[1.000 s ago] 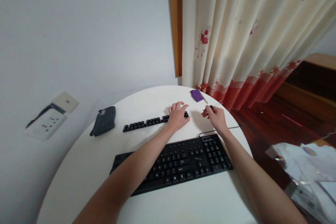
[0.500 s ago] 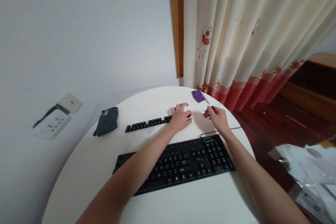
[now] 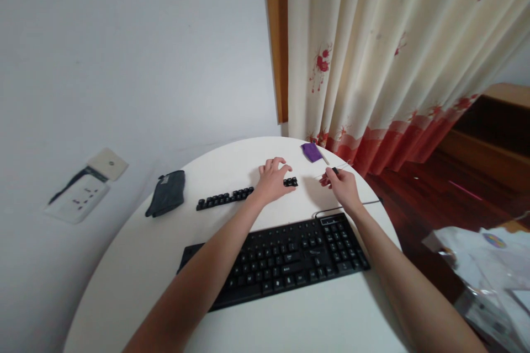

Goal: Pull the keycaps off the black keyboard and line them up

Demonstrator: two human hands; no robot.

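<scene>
A black keyboard (image 3: 273,259) lies on the round white table (image 3: 136,265) close to me. Beyond it runs a row of loose black keycaps (image 3: 226,197). My left hand (image 3: 271,181) rests on that row near its right end, fingers curled over the caps; the last keycaps (image 3: 291,182) show just right of it. My right hand (image 3: 342,185) is closed in a pinch on a small black keycap (image 3: 334,170) and a thin wire tool, held above the table near its far right edge.
A purple cloth (image 3: 311,151) lies at the table's far edge by the curtain (image 3: 393,55). A dark pouch (image 3: 168,192) sits at the left. The keyboard's cable (image 3: 351,207) runs off to the right. Plastic bags (image 3: 484,265) lie on the wooden floor at right.
My left hand has slid a little to the left along the keycap row, uncovering the row's right end. My right hand has stayed about where it was, still pinching.
</scene>
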